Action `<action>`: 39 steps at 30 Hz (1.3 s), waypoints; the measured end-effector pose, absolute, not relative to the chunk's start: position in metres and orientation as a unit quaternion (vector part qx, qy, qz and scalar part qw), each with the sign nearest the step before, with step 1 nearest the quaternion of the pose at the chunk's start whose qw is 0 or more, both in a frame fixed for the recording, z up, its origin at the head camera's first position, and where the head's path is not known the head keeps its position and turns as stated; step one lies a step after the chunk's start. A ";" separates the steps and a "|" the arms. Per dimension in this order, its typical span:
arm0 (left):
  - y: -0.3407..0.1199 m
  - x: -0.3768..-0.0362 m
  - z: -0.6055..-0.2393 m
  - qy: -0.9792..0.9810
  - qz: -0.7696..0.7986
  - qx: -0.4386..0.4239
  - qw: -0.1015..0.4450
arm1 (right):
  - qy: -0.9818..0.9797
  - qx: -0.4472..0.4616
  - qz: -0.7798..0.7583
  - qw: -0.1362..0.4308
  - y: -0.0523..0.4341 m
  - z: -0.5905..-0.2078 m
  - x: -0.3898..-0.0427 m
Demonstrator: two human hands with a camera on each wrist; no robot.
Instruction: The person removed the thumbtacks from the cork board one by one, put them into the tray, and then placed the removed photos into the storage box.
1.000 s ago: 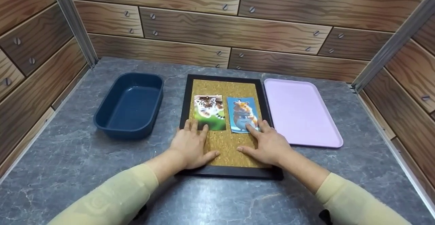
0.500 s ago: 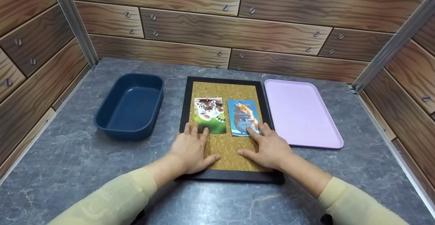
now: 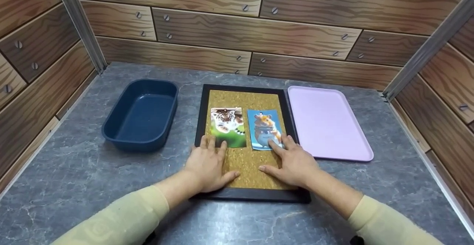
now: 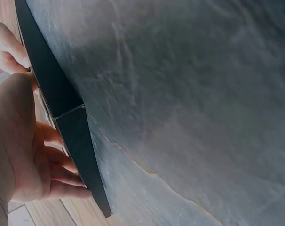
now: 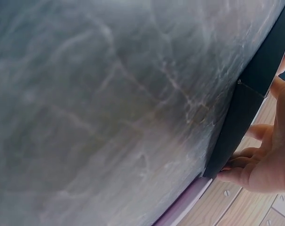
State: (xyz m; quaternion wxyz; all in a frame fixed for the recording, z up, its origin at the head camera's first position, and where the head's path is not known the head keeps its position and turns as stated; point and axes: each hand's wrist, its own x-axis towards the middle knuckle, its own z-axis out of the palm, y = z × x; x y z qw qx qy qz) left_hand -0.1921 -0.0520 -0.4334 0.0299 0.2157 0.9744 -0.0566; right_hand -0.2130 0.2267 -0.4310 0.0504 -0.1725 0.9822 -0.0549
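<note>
— Since a second ago the board (image 3: 247, 163) looks to have slid a little nearer the person, frame and both cards with it; the hands have kept their places on it.

— How do the hands lie?

— Flat, both of them, fingers straight and spread, gripping nothing. The left hand (image 3: 208, 164) presses the cork at the left edge, fingertips just below the tiger card (image 3: 227, 126). The right hand (image 3: 293, 160) lies on the right side, forefinger touching the lower corner of the hamster card (image 3: 265, 128).

— Why flat rather than a grip?

— Palms pressed down would steady or slide the board, I'd judge, without lifting it. Each wrist view shows fingers at the black frame's edge, on the grey table (image 3: 74, 171).

— And round about?

— The board sits mid-table between a blue tub (image 3: 120, 136) on its left, set apart, and a pink tray (image 3: 364, 152) just beside its right edge. Both cards lie side by side on the cork.
</note>
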 end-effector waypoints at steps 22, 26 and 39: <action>-0.052 -0.186 -0.432 0.976 -0.054 0.209 0.014 | 0.983 -0.167 -0.057 0.051 0.226 -0.433 -0.208; -0.050 -0.185 -0.429 0.975 -0.061 0.212 0.004 | 0.983 -0.167 -0.056 0.049 0.227 -0.433 -0.208; -0.045 -0.213 -0.434 0.925 0.000 0.380 -0.012 | 0.984 -0.164 -0.055 0.043 0.227 -0.434 -0.208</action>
